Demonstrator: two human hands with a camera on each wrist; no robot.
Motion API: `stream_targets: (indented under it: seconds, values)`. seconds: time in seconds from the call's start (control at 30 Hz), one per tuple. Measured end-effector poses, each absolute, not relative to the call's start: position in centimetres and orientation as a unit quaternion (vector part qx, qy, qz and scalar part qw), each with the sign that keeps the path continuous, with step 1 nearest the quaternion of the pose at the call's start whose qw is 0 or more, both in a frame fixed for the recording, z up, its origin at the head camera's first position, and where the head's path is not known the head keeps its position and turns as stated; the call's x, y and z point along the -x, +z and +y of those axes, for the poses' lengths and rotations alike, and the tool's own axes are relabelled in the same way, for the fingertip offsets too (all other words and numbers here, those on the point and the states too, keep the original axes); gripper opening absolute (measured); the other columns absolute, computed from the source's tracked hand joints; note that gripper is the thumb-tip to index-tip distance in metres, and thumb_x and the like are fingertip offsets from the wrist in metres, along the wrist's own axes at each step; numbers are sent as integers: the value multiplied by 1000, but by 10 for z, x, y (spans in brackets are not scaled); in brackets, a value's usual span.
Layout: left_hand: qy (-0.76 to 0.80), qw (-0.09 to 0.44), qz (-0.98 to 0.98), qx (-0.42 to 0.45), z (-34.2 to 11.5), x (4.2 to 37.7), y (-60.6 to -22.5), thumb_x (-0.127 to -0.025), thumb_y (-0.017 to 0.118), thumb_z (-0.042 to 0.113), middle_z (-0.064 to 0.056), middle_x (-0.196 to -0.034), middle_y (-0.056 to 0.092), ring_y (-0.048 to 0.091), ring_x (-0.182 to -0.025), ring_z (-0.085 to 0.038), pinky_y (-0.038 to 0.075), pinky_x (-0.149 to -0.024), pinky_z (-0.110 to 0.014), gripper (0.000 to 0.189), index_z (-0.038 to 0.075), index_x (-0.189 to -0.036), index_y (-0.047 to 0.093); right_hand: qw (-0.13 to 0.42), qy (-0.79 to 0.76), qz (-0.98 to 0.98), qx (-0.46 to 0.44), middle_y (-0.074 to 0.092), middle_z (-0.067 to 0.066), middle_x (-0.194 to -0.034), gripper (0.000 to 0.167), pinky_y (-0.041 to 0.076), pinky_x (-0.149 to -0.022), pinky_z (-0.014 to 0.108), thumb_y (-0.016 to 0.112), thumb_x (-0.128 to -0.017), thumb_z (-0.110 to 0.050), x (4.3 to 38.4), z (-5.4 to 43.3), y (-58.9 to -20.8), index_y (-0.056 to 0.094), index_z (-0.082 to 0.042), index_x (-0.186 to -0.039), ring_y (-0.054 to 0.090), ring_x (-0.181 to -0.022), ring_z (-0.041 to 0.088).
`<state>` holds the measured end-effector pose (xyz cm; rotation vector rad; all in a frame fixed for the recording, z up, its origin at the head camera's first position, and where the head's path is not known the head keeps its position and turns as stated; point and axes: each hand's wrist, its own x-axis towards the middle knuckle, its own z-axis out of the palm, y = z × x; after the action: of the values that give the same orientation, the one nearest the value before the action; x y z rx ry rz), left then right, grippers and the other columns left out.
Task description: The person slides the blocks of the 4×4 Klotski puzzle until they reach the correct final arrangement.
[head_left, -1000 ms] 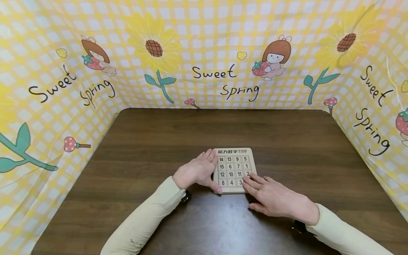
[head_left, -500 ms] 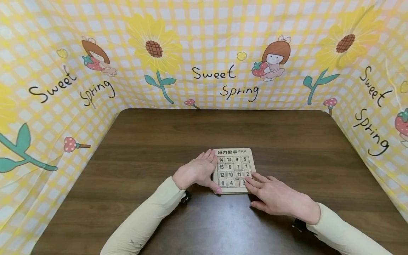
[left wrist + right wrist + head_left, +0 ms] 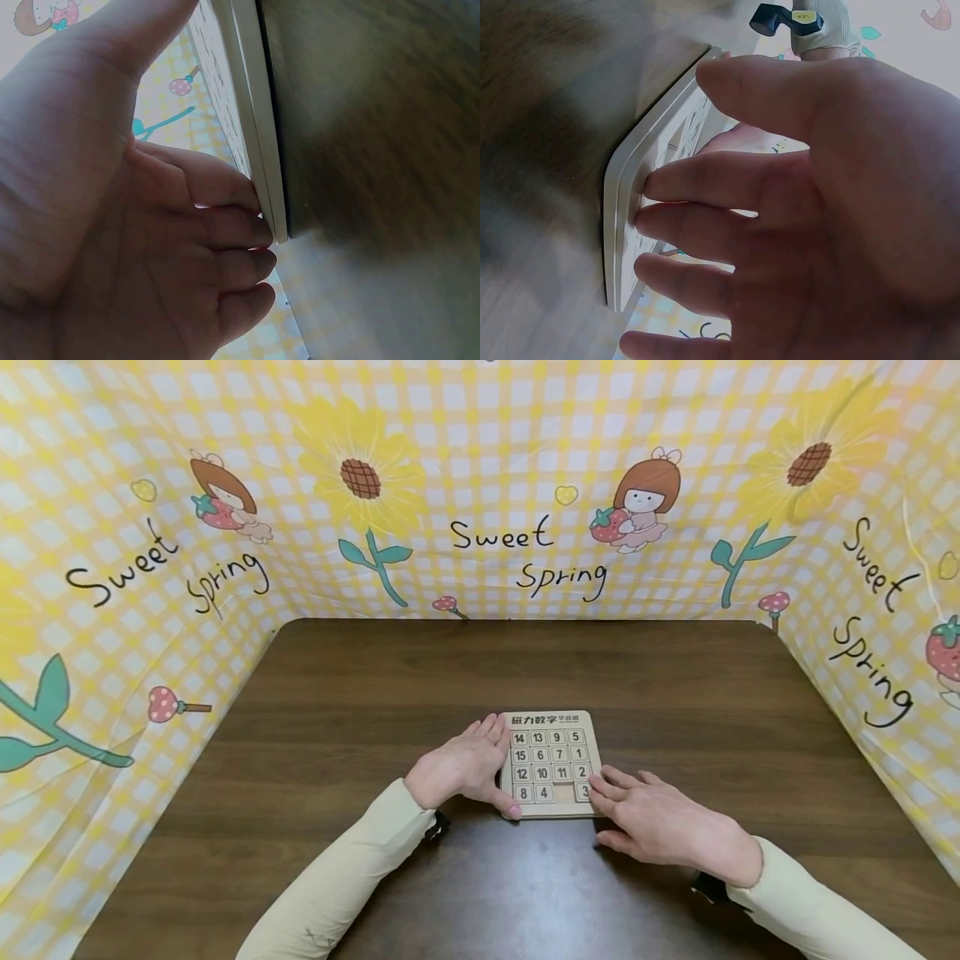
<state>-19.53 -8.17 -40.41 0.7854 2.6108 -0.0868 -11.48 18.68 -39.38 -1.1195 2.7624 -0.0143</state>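
A pale wooden number-slide puzzle [image 3: 551, 810] lies flat on the dark table, its numbered tiles set in rows. My left hand [image 3: 468, 764] rests along its left edge, fingers extended toward the far corner and thumb at the near left corner. In the left wrist view, the fingertips [image 3: 259, 232] meet the board's side. My right hand [image 3: 660, 818] reaches in from the right with straight fingers. Its fingertips touch the tile marked 3 [image 3: 582, 792] in the bottom right corner, partly covering it. Left of that tile is a bare slot [image 3: 562, 795], beside the 4 tile [image 3: 543, 793].
The brown wood-grain table [image 3: 390, 668] extends around the puzzle. A yellow checked cloth [image 3: 480, 468] printed with flowers and figures hangs behind it and on both sides. A dark wrist strap [image 3: 438, 825] shows at the left sleeve.
The 3 tile has slid right into the corner, leaving a bare slot beside the 4. My right hand moved right with it. The left hand stays at the board's left edge.
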Motion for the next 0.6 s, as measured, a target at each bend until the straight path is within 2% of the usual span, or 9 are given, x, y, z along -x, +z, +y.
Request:
stream_targets:
  seconds: [0.2,0.6]
  values:
    - [-25,205,938,-279,-83,194,-405,-69,69,77,-19,-165,6,7,-154,-29,12,-127,-39,129,-1,-156,15,86,-8,919,384,49,17,-149,59,42,-105,61,62,-94,-39,115,181,-393,53,-4,-140,42,-140,37]
    - [-25,205,939,-277,-83,193,-404,-69,69,77,-18,-165,6,7,-154,-28,12,-127,-38,128,-1,-156,15,63,11,901,429,47,14,-151,60,44,-106,57,59,-96,-41,118,156,-397,49,-6,-143,42,-141,34]
